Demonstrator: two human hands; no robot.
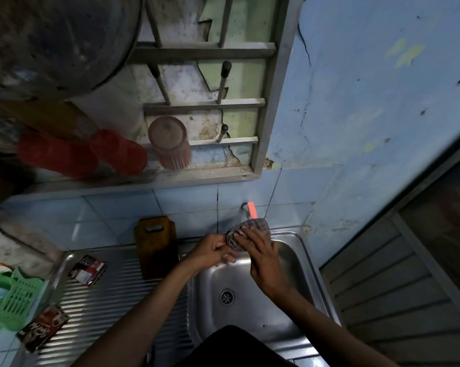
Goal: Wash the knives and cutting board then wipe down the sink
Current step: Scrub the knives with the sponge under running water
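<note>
Head view of a steel sink (297, 263) set in a ribbed steel surface (117, 295) below a blue tiled wall. Both hands meet over the far edge of the basin, under the wall tap (250, 209). The left hand (213, 251) pinches one end of a bunched checked cloth (246, 230), fingers curled round it; the right hand (263, 256) lies over the cloth's other side, its grip wrapped on the fabric. A wooden cutting board (156, 247) leans upright against the tiles, left of the basin, its base on the drainer. Two printed sachets (88, 270) (43, 328) lie on the ribs, well apart. A green plastic basket (14, 300) sits at the left edge. No knives can be made out.
</note>
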